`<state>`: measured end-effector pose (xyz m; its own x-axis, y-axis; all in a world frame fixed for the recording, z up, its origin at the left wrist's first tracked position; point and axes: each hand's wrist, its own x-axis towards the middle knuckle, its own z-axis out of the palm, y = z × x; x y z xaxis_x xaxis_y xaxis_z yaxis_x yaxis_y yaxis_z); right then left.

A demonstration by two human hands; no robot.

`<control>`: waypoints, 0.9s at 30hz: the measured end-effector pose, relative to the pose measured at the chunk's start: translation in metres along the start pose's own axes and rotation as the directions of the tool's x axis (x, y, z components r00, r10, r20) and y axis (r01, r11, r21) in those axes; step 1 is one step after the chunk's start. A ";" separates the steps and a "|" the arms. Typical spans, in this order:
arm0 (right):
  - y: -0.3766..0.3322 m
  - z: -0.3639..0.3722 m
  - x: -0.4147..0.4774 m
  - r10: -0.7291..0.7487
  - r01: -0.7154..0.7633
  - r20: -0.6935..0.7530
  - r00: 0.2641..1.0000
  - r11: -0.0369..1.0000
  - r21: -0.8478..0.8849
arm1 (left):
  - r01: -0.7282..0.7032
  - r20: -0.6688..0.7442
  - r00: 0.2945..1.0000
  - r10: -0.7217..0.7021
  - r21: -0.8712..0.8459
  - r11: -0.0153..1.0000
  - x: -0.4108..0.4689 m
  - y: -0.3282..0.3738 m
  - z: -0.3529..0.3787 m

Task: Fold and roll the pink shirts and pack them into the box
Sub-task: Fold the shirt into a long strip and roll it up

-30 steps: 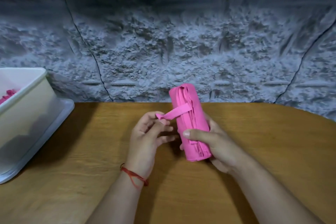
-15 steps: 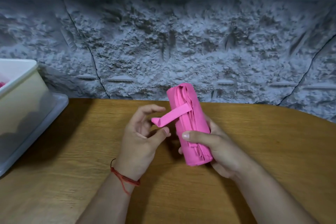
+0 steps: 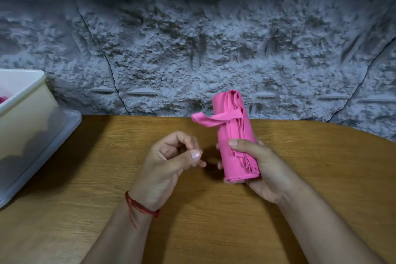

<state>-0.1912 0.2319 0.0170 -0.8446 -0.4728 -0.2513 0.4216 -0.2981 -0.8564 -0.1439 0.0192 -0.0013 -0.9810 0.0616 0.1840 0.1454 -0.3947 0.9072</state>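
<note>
Change: a second ago the left hand [image 3: 169, 165] was pinching the loose strip [image 3: 205, 119] that hangs off the roll. It has now let go and drawn back toward the near left, and the strip sticks out to the left on its own.
Left grip: narrow, fingers curled in against the thumb, holding nothing, just apart from the roll.
Right grip: the right hand [image 3: 265, 167] is wrapped round the lower half of the rolled pink shirt [image 3: 233, 135], thumb across the front and fingers behind.
Shirt: rolled into a tight cylinder, held nearly upright with a slight lean, above the bench [image 3: 214, 221] at centre right. Its layered edges face the camera.
Box: the box [image 3: 25, 113] stands at the far left edge on a clear lid or tray [image 3: 64, 133], well apart from the roll. A bit of pink cloth [image 3: 3, 99] shows inside.
Meaning for the task: the roll looks finished but not secured, since the strip is neither tucked nor wrapped. It probably has to be tucked in, or the roll may loosen on the way to the box.
Other: a red thread [image 3: 141, 208] circles the left wrist.
Writing: no brand, label or lettering can be read anywhere.
</note>
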 end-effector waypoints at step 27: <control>-0.003 0.009 -0.007 0.008 -0.004 0.048 0.999 0.998 -0.069 | -0.086 -0.030 0.996 0.088 0.082 0.993 0.002 0.001 0.000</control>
<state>-0.1837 0.2284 0.0250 -0.8245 -0.5142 -0.2361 0.4015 -0.2377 -0.8845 -0.1458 0.0194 0.0000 -0.9678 -0.0014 0.2519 0.2389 -0.3223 0.9160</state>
